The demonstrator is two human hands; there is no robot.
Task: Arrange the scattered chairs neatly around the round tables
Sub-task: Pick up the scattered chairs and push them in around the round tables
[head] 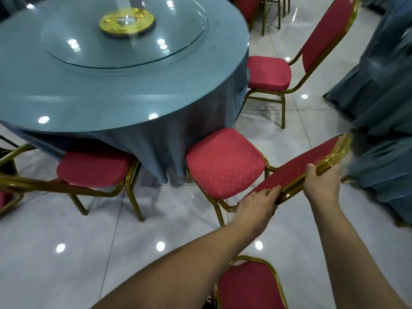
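Nearest, one spare chair [249,286] waits while the left hand [258,206] and right hand [321,184] grip the held chair's backrest [296,172], its seat nearly at the round table [124,90], two neighbours looking placed.

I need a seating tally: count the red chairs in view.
6, some cut off: held chair gripped by left hand and right hand; tucked chair left; one right; one behind table; one bottom; one left edge. Others may be hidden.

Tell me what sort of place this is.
Most likely a banquet hall or restaurant dining room: a round table with a blue cloth and glass turntable, red padded chairs with gold frames, and a glossy tiled floor.
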